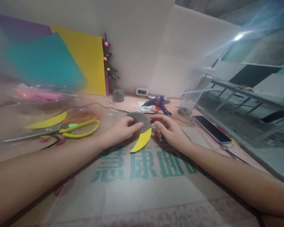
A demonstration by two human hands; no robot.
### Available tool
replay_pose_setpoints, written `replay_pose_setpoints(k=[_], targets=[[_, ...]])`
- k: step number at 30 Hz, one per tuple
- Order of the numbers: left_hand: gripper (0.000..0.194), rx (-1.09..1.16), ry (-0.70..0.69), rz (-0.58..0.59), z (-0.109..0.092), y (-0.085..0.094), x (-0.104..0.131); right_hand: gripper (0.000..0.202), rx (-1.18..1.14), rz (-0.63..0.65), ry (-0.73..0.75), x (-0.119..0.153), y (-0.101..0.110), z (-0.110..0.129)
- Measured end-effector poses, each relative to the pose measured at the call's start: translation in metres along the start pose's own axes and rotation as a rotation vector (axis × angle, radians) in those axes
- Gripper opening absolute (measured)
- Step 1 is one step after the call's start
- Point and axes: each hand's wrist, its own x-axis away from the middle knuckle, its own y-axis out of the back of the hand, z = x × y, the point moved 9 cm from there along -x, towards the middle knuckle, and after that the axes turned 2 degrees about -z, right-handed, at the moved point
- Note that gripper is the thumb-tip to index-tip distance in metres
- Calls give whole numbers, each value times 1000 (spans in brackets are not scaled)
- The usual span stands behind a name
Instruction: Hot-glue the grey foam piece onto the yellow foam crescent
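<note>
A yellow crescent-shaped cutout [141, 142] has its upper part wound closely with grey yarn [145, 122], while its lower tip is bare. My left hand [125, 127] pinches the wrapped part, thumb in front and fingers behind. Just right of the crescent, my right hand [168, 130] has its fingers curled and drawn together; a thin strand of the grey yarn seems to run into them, though it is hard to see. A loose ball of grey yarn [185, 111] lies beyond my right hand.
Yellow-handled scissors [80, 129] and another yellow crescent [47, 121] lie at left. Behind stand a blue glue gun [157, 103], a small white clock [142, 91] and a second yarn ball [118, 95]. A phone [211, 129] rests near the right table edge. Coloured sheets [85, 60] lean at back left.
</note>
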Motion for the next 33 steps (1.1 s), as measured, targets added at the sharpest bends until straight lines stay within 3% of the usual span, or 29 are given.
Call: replay_pose_setpoints(k=[33], targets=[[36,-38,-26,39,-3,-2,-1,29,79,47,2,-3,-4,1]])
